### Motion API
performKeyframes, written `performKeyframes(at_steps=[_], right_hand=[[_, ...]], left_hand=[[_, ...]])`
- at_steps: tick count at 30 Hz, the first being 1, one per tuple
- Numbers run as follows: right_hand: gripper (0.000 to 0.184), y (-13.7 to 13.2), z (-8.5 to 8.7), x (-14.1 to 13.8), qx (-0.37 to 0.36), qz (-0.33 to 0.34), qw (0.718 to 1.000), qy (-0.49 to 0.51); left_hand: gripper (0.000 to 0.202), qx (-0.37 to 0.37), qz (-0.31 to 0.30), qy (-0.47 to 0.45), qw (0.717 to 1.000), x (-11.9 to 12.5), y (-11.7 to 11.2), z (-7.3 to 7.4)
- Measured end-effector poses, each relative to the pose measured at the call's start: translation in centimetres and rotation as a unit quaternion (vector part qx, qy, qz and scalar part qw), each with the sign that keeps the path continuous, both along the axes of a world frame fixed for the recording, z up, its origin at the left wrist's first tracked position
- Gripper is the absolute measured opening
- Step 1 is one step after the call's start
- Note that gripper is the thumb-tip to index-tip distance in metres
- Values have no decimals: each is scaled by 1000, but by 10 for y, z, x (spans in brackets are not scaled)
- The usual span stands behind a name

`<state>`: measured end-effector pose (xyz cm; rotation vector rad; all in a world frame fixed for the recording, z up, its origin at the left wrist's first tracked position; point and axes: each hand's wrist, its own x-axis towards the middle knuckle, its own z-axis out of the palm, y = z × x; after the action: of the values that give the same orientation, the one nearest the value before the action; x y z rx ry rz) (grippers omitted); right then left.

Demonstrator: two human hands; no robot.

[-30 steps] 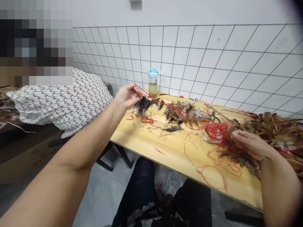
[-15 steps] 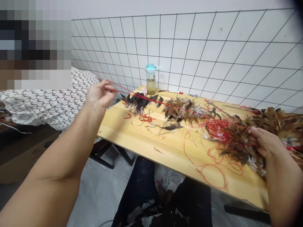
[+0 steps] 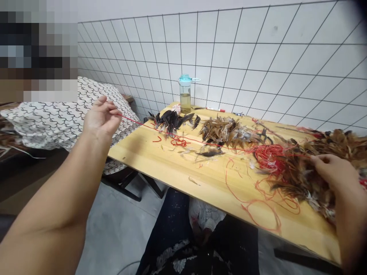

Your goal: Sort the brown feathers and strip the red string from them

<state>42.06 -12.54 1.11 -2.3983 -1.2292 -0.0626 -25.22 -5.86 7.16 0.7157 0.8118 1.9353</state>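
Note:
A red string point(image 3: 197, 141) stretches across above the wooden table point(image 3: 160, 168), from one hand to the other. My left hand point(image 3: 101, 116), raised past the table's left end, is closed on one end of it. At the right, my right hand point(image 3: 332, 172) pinches the string over a heap of brown feathers point(image 3: 304, 179). Just left of that hand lies a tangle of red string point(image 3: 269, 154). Loose red loops point(image 3: 262, 214) trail toward the table's front edge. Brown feathers point(image 3: 219, 130) and black feathers point(image 3: 172, 120) lie in bunches farther left.
A bottle with a blue lid point(image 3: 185, 95) stands at the table's back, near a red and white marker point(image 3: 215, 109). A wire grid point(image 3: 223, 57) runs along the wall. Another person in a patterned garment point(image 3: 71, 118) is at the left.
My left hand has moved left and slightly down, drawing the string out into a longer line. My right hand stays near the feather heap. The view has shifted slightly.

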Motion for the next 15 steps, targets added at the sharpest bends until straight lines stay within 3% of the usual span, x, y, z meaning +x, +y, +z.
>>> performKeyframes(at_steps=[1, 2, 5, 8, 10, 12, 15], right_hand=[[11, 1, 9, -16, -47, -9, 996, -70], [15, 0, 18, -34, -46, -6, 990, -133], [31, -7, 40, -102, 107, 59, 967, -224], [40, -18, 53, -173, 170, 225, 943, -175], [52, -22, 56, -216, 188, 365, 910, -54], [58, -22, 56, -253, 154, 502, 839, 142], [52, -18, 50, -291, 95, 588, 669, 445]], left_hand=[[36, -2, -27, -5, 1000, 13, -4, 4], [36, 4, -47, -7, 999, 29, -9, 10], [38, 35, -132, 11, 991, 85, -29, 29], [29, 71, -192, 23, 979, 146, -53, 47], [22, 52, -190, 59, 979, 184, -67, 54], [15, 40, -212, 73, 974, 216, -77, 57], [14, 41, -262, 69, 962, 250, -78, 54]])
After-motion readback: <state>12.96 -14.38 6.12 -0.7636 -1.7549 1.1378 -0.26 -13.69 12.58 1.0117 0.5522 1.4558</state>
